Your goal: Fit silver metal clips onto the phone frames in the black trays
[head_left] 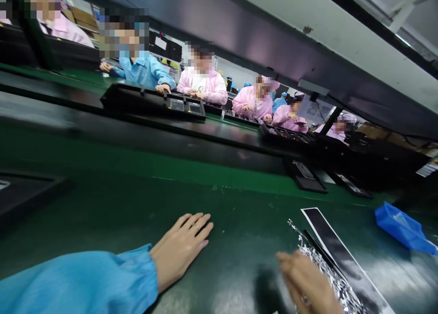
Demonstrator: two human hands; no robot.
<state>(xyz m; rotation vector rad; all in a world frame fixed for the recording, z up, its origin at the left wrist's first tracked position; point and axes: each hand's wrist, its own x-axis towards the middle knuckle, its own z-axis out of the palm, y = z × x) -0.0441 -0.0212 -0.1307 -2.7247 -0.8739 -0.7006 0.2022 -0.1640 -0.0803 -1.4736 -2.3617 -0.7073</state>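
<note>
My left hand (185, 248), in a blue sleeve, lies flat on the green tabletop (219, 213) with its fingers stretched out and nothing under them that I can see. To the right, my right hand (306, 279) is a little blurred, its fingers bent and drawn together above the table. Anything in its grasp is too small or hidden to make out. Beside and partly behind it lies a heap of small shiny metal pieces (342, 284). A long black strip with a white border (337, 241) runs along the heap's right side.
A blue plastic bin (402, 227) stands at the right. Black trays (304, 175) rest along the table's far side, and a dark tray (27, 191) sits at the left. Across the raised line (153, 131), several people in pink or blue work at black trays. A shelf (273, 40) hangs overhead.
</note>
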